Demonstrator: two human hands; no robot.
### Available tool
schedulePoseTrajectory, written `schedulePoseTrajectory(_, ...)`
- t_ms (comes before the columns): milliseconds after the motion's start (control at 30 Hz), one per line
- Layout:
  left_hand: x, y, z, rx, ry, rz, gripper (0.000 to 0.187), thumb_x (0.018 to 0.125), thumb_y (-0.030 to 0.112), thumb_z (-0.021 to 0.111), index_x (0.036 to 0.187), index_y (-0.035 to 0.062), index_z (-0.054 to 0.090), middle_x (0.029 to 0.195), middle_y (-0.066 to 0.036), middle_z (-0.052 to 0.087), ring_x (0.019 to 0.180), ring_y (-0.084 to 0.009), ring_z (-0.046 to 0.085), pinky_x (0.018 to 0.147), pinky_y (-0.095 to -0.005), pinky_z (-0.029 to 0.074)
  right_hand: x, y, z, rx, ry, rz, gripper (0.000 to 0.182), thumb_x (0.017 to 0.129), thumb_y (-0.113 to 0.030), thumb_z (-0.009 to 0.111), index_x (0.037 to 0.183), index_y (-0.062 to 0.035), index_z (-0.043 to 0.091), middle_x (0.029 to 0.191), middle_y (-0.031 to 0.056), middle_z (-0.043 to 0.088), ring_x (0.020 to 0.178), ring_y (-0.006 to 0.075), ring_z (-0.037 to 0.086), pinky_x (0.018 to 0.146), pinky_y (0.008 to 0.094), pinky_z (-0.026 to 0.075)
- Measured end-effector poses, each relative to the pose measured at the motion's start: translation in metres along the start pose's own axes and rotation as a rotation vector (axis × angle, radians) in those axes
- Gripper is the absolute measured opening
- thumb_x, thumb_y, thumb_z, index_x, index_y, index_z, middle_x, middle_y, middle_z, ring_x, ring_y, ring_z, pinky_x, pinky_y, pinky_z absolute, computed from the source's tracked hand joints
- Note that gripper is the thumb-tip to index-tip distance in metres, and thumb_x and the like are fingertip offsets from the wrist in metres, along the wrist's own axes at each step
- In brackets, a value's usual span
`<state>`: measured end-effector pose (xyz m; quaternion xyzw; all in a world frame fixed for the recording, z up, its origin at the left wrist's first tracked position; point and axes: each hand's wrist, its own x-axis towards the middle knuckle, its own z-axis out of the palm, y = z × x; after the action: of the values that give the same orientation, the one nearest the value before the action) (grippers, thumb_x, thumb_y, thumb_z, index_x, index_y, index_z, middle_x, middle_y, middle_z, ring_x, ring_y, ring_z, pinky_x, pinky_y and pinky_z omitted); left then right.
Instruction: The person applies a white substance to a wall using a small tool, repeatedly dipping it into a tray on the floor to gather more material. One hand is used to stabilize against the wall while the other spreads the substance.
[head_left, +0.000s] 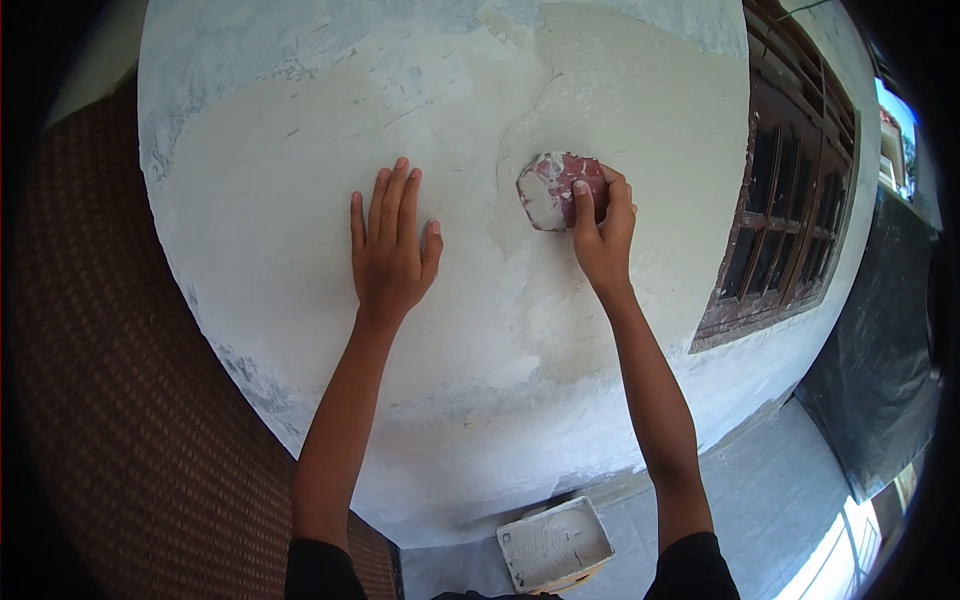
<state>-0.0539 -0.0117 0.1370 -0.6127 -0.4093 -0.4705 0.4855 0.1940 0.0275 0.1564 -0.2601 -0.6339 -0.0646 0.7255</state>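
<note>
My left hand (388, 262) lies flat on the pale wall (465, 290), fingers stretched upward and thumb out to the side. To its right, my right hand (608, 232) grips a reddish flat, many-sided piece (547, 193) smeared with white putty. The thumb presses on its near face while the fingers wrap round the right edge, partly hidden behind it. This piece overlaps the wall in view, beside a ragged line in the putty coat. Smooth whitish putty covers the wall's middle, with rougher bluish-white patches at the top and lower edges.
A brown wooden window (775, 215) with dark panes is set in the wall at the right. Below, a putty-coated tray (507, 560) stands near the grey floor (640, 530). Brown woven-looking surface (130, 350) borders the left; a dark sheet (875, 340) hangs far right.
</note>
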Motion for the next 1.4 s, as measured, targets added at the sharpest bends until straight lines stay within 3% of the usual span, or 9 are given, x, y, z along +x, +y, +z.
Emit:
schedulePoseTrajectory(133,0.000,0.000,0.000,0.007,0.000,-0.002,0.058,0.091,0.017,0.053,0.146,0.0059,0.039,0.154,-0.010,0.038,0.143,-0.0285,0.035,0.117,-0.0553,0.021,0.002,-0.013,-0.008,0.450,0.043,0.186,0.027,0.097,-0.015,0.058,0.120,-0.0012,0.057,0.099,0.0112,0.063,0.096,0.0209,0.056,0.091,0.0370,0.040)
schedulePoseTrajectory(267,0.000,0.000,0.000,0.000,0.003,-0.004,0.058,0.091,0.017,0.054,0.146,0.0061,0.039,0.153,-0.010,0.039,0.143,-0.0285,0.035,0.117,-0.0549,0.022,-0.016,-0.013,-0.003,-0.076,-0.284,-0.148,0.026,0.095,-0.013,0.058,0.119,-0.0045,0.057,0.101,0.0117,0.063,0.091,0.0202,0.051,0.090,0.0354,0.029)
schedulePoseTrajectory(367,0.000,0.000,-0.001,0.002,0.005,-0.003,0.059,0.090,0.017,0.054,0.146,0.0062,0.040,0.153,-0.010,0.039,0.143,-0.0285,0.035,0.117,-0.0547,0.022,0.004,0.008,-0.002,-0.011,0.096,-0.034,0.025,0.097,-0.014,0.056,0.120,-0.0018,0.056,0.102,0.0121,0.064,0.092,0.0198,0.056,0.088,0.0355,0.038)
schedulePoseTrajectory(467,0.000,0.000,0.000,0.011,0.000,-0.006,0.058,0.091,0.017,0.053,0.146,0.0060,0.040,0.153,-0.010,0.038,0.143,-0.0287,0.034,0.117,-0.0547,0.021,0.016,0.004,-0.006,0.463,0.280,0.113,0.023,0.099,-0.013,0.057,0.117,0.0008,0.056,0.104,0.0109,0.064,0.081,0.0117,0.063,0.064,0.0249,0.050)
schedulePoseTrajectory(600,0.000,0.000,0.000,-0.001,0.010,0.000,0.058,0.091,0.017,0.053,0.146,0.0058,0.039,0.153,-0.010,0.039,0.143,-0.0292,0.035,0.117,-0.0547,0.021,-0.017,-0.021,-0.005,-0.036,-0.290,-0.127,0.024,0.095,-0.012,0.059,0.117,-0.0031,0.058,0.100,0.0108,0.061,0.092,0.0223,0.052,0.092,0.0350,0.029)
schedulePoseTrajectory(800,0.000,0.000,0.000,0.015,0.003,-0.001,0.058,0.091,0.017,0.053,0.146,0.0057,0.039,0.153,-0.010,0.038,0.143,-0.0293,0.035,0.117,-0.0547,0.022,0.026,-0.013,-0.012,0.300,0.261,0.136,0.027,0.100,-0.013,0.054,0.119,0.0054,0.052,0.104,0.0135,0.066,0.087,0.0127,0.063,0.075,0.0272,0.052)
schedulePoseTrajectory(933,0.000,0.000,0.001,0.025,-0.002,-0.002,0.057,0.092,0.018,0.052,0.146,0.0058,0.039,0.154,-0.010,0.038,0.143,-0.0294,0.035,0.117,-0.0546,0.022,0.032,-0.020,-0.004,0.296,0.153,0.031,0.026,0.100,-0.013,0.055,0.119,0.0049,0.053,0.104,0.0141,0.067,0.091,0.0158,0.064,0.079,0.0293,0.052)
schedulePoseTrajectory(1067,0.000,0.000,-0.001,0.017,-0.011,-0.003,0.057,0.092,0.018,0.052,0.146,0.0060,0.040,0.153,-0.010,0.038,0.143,-0.0298,0.035,0.117,-0.0545,0.022,0.026,-0.018,0.018,0.061,0.052,-0.129,0.028,0.096,-0.015,0.057,0.120,-0.0003,0.055,0.108,0.0170,0.062,0.096,0.0275,0.057,0.097,0.0392,0.034)
schedulePoseTrajectory(1400,0.001,0.002,-0.001,0.014,-0.001,-0.007,0.058,0.091,0.018,0.052,0.146,0.0061,0.040,0.153,-0.011,0.039,0.143,-0.0297,0.035,0.117,-0.0540,0.021,0.045,0.015,-0.033,0.111,0.553,0.236,0.033,0.099,-0.018,0.056,0.123,0.0053,0.051,0.110,0.0164,0.063,0.096,0.0198,0.063,0.087,0.0335,0.050)
